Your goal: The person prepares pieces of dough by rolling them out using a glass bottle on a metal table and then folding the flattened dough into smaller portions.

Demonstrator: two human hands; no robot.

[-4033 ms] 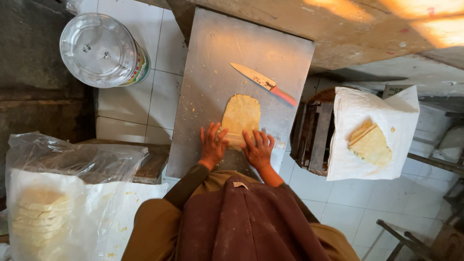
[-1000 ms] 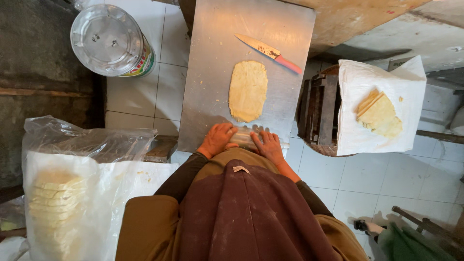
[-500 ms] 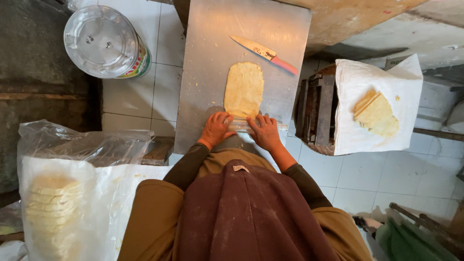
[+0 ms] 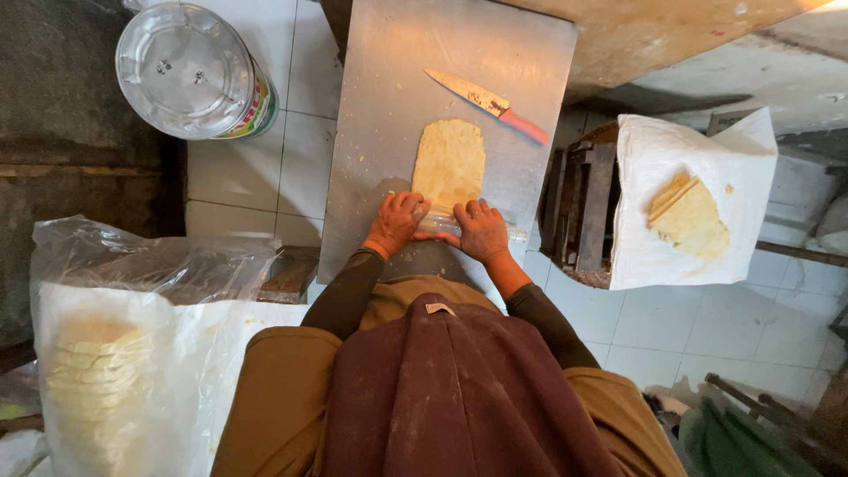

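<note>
A long sheet of pale yellow dough [image 4: 449, 162] lies flat on a steel work surface [image 4: 389, 79]. Across its near end rests a clear rolling pin [image 4: 443, 221]. My left hand [image 4: 396, 223] and my right hand [image 4: 481, 231] press down on the pin side by side, fingers curled over it. A knife with a pink handle [image 4: 488, 104] lies beyond the dough, apart from both hands.
A round metal tin with a clear lid [image 4: 190, 71] stands on the tiled floor at the left. A white cloth [image 4: 654, 177] at the right carries folded dough pieces [image 4: 687, 215]. A plastic bag [image 4: 115, 353] at lower left holds stacked dough rounds.
Over the earlier frames both hands drew the pin back off the dough toward me, then pushed it forward; now it sits on the dough's near end. The dough is longer than four seconds ago.
</note>
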